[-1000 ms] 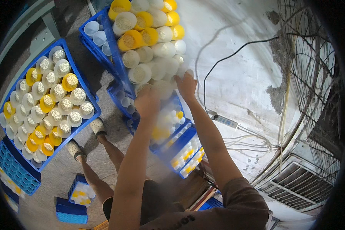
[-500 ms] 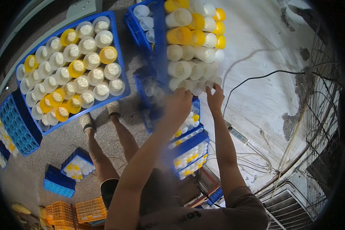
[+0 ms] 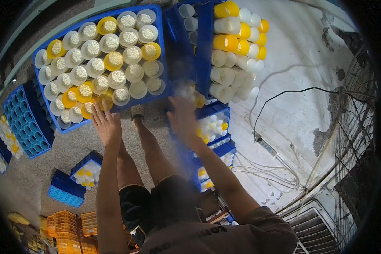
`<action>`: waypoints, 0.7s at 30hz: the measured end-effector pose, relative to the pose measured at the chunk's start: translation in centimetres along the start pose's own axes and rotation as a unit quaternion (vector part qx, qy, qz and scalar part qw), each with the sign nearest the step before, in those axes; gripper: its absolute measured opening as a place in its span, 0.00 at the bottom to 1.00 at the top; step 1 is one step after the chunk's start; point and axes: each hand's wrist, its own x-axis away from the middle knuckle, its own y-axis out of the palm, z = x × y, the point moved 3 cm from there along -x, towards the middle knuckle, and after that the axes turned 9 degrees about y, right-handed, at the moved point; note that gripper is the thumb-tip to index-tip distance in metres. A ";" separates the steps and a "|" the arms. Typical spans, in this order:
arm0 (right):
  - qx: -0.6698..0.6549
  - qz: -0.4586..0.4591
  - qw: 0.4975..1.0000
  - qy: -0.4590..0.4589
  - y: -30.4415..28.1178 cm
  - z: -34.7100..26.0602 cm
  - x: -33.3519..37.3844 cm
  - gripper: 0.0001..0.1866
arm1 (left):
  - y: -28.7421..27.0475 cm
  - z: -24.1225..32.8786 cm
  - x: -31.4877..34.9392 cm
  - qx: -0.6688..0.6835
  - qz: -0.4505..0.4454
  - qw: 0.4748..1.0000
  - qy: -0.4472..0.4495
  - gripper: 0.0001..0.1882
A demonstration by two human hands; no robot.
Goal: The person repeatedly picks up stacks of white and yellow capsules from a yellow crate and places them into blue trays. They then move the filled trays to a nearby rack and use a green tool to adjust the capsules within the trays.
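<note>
A large blue tray (image 3: 135,100) at the upper left holds rows of white and yellow cups with a pale, grainy filling. Over its near edge reaches my left hand (image 3: 107,127), fingers stretched out, the tips at a yellow cup (image 3: 106,100); whether they touch it cannot be made out. My right hand (image 3: 183,118) is blurred by motion between this tray and the stacked trays, thumb and fingers apart, and nothing shows in it. Right of it, white and yellow cups (image 3: 228,42) lie on their sides, bottoms or mouths outward, in stacked layers beside an upright blue tray (image 3: 204,51).
More blue trays with cups (image 3: 211,127) stack below the right hand, against a pale wall (image 3: 292,114) with a black cable (image 3: 283,92). Light-blue trays with round holes (image 3: 25,120) stand at left. Orange crates (image 3: 67,228) sit at lower left on the grey floor.
Both hands have left the sideways cups at the right. My left hand moved left to the large tray's near edge, and my right hand moved left and down. The view shifted.
</note>
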 end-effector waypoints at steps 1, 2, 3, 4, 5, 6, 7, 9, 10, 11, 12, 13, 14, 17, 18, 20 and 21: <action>0.023 -0.010 0.999 -0.026 1.6 -1.5 -0.4 0.32 | 0.0 -0.7 0.4 -0.004 -0.026 1.000 0.011 0.37; 0.053 -0.042 0.998 -0.010 3.4 -2.6 -0.9 0.34 | 0.1 -1.4 0.7 0.001 -0.061 0.998 0.017 0.38; 0.081 -0.062 0.995 -0.009 4.7 -3.6 -1.3 0.36 | 0.3 -1.7 0.9 -0.036 -0.112 0.992 0.033 0.41; 0.102 -0.081 0.991 -0.011 5.7 -4.4 -1.5 0.37 | -0.1 -2.1 1.1 -0.039 -0.097 0.993 0.055 0.42; 0.152 -0.124 0.981 -0.002 6.7 -4.9 -1.5 0.41 | -0.1 -2.2 1.2 -0.035 -0.117 0.991 0.060 0.42; 0.175 -0.122 0.977 0.001 7.3 -5.4 -1.3 0.42 | -0.3 -2.4 1.3 -0.033 -0.135 0.988 0.064 0.43; 0.198 -0.119 0.973 0.005 7.8 -5.8 -1.1 0.43 | -0.3 -2.5 1.4 -0.019 -0.163 0.984 0.065 0.43; 0.231 -0.126 0.965 0.021 8.7 -6.2 -0.6 0.45 | -0.7 -2.5 1.3 0.005 -0.178 0.982 0.060 0.46; 0.240 -0.136 0.961 0.032 9.1 -6.2 -0.5 0.46 | -0.9 -2.6 1.2 0.017 -0.173 0.983 0.061 0.47; 0.245 -0.132 0.960 0.033 9.5 -6.2 -0.3 0.47 | -1.0 -2.6 1.1 0.019 -0.187 0.981 0.054 0.52; 0.254 -0.127 0.958 0.031 9.8 -6.2 -0.3 0.48 | -1.2 -2.7 1.0 0.028 -0.183 0.981 0.055 0.52; 0.259 -0.111 0.959 0.020 10.1 -6.2 -0.3 0.48 | -1.2 -2.8 1.0 0.037 -0.200 0.978 0.049 0.53; 0.266 -0.124 0.956 0.017 10.4 -6.1 -0.3 0.49 | -1.2 -2.9 1.0 0.055 -0.216 0.974 0.043 0.53; 0.312 -0.153 0.937 0.038 11.3 -5.6 -0.4 0.50 | -1.2 -3.1 1.0 0.045 -0.227 0.972 0.049 0.56; 0.299 -0.129 0.945 0.023 11.3 -5.7 -0.4 0.50 | -1.2 -3.2 1.1 0.040 -0.238 0.969 0.050 0.57; 0.320 -0.074 0.944 0.004 11.2 -5.8 -0.5 0.50 | -1.1 -3.2 1.1 0.024 -0.242 0.968 0.057 0.59; 0.301 -0.056 0.952 -0.004 11.1 -6.0 -0.4 0.51 | -1.2 -3.2 1.0 0.027 -0.239 0.969 0.058 0.59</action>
